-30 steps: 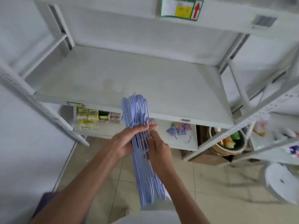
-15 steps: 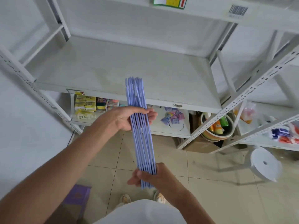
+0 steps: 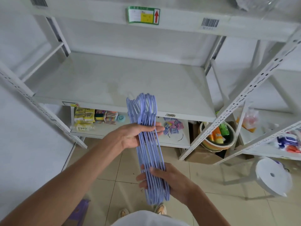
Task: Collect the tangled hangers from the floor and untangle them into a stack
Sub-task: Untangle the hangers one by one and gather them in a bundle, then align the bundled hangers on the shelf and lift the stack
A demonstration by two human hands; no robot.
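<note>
Lilac plastic hangers [image 3: 149, 149], bundled hooks-to-12-o'clock: left hand [image 3: 135, 136] clasps upper end, right hand [image 3: 171, 178] grips lower; squaring step, next likely setting onto shelf [image 3: 104, 82].

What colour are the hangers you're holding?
Light purple-blue, all alike; the hangers show clearly in the head view.

Green-bordered paper label [image 3: 143, 15] with a yellow panel and a red upward arrow: fixed to the front edge of the white metal upper shelf [image 3: 179, 22], well above both hands; its small print is not legible. White barcode sticker [image 3: 210, 23]: same edge, above and right of the hands; digits beneath the bars unreadable. Second barcode sticker [image 3: 38, 2]: top left, bars only. Small green-and-yellow label [image 3: 71, 104] with a red arrow: front edge of the middle shelf, left of the left hand [image 3: 130, 137]; text illegible. Yellow packets [image 3: 83, 115] below it carry print too blurred to read.
</note>
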